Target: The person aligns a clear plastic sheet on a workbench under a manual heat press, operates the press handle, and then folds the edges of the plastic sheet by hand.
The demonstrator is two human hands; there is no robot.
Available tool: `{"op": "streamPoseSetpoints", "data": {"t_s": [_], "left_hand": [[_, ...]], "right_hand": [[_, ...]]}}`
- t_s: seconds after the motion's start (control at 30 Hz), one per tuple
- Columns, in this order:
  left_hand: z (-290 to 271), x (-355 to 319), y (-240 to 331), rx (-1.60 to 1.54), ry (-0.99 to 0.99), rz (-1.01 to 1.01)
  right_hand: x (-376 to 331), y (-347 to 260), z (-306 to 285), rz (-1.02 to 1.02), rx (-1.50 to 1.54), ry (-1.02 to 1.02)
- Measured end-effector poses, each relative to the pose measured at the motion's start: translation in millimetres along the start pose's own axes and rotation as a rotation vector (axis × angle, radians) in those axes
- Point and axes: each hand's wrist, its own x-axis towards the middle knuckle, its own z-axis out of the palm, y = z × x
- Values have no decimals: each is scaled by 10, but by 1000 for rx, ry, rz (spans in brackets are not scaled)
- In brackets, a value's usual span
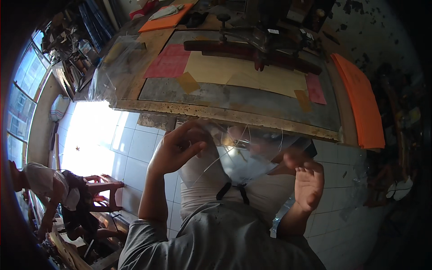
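Observation:
A clear, crinkled plastic sheet (pixel 240 166) hangs over my lap, in front of the table edge. My left hand (pixel 180 146) is at its upper left, fingers curled round its edge and thumb bent inward. At the sheet's right side is my right hand (pixel 308 182), palm turned inward. Its thumb and first finger appear pinched at the sheet, partly blurred, while the other fingers fan loosely. Beyond the sheet a flat printing screen (pixel 209 99) lies on the table, with cream paper (pixel 225 69), pink pieces (pixel 168 60) and brown tape on it.
A dark clamp (pixel 258 40) with a long bar stands over the screen. Stacked orange sheets (pixel 360 101) lie at the table's right edge, more orange sheets (pixel 164 18) at the back left. Clear plastic (pixel 108 76) covers the left corner. Another person (pixel 54 189) sits at far left beside a red stool (pixel 103 193).

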Motion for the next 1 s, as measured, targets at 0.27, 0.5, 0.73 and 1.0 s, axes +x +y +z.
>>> {"op": "streamPoseSetpoints", "data": {"t_s": [0.27, 0.5, 0.73, 1.0], "left_hand": [[288, 106, 464, 590, -339, 422], [-72, 173, 664, 593, -288, 67], [-284, 231, 491, 528, -361, 150], [-259, 29, 170, -124, -777, -152]], "right_hand": [[1024, 156, 100, -21, -1159, -351], [1060, -26, -371, 590, -965, -617], [969, -364, -485, 420, -968, -359], [950, -846, -184, -241, -1430, -67]]}}
